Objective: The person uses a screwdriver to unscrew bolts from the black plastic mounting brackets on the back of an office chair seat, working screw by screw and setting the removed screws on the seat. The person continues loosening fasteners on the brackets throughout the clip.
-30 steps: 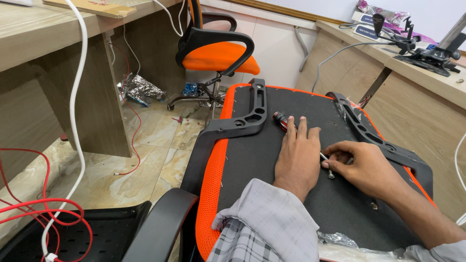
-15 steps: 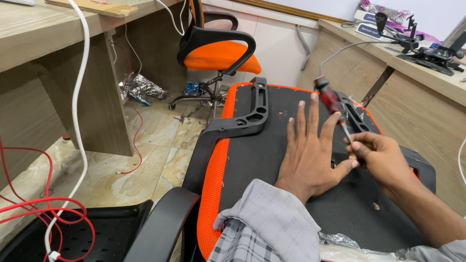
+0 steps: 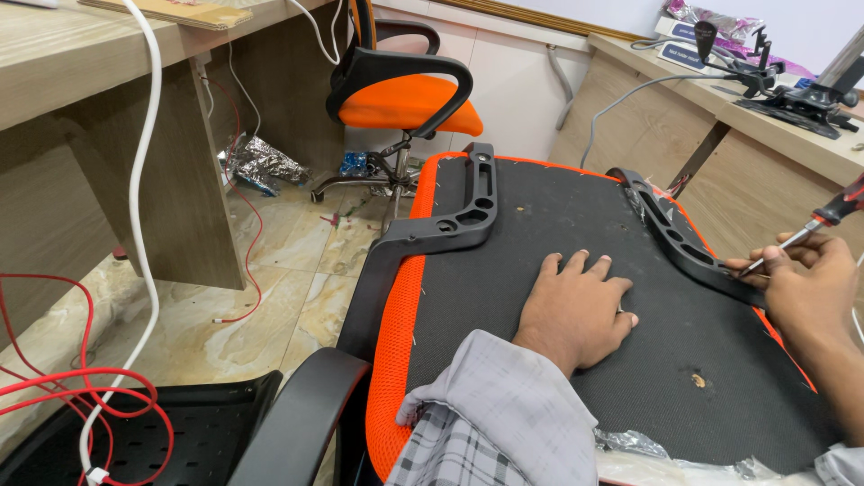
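Head view shows the left hand (image 3: 580,310) flat and empty on the upturned chair seat (image 3: 558,225), while the right hand (image 3: 805,283) grips a screwdriver (image 3: 814,225) at the right armrest (image 3: 679,238), apparently fastening it; keeping the tip seated matters.

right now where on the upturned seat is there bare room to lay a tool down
Bare black seat underside lies between the two black armrests, ahead of the left hand. Another bare patch sits near the screw hole. It is crowded at the right armrest, where the right hand works a screwdriver.

Left hand (image 3: 576,310) flat, fingers spread; right hand (image 3: 805,288) fingers pinched closed.
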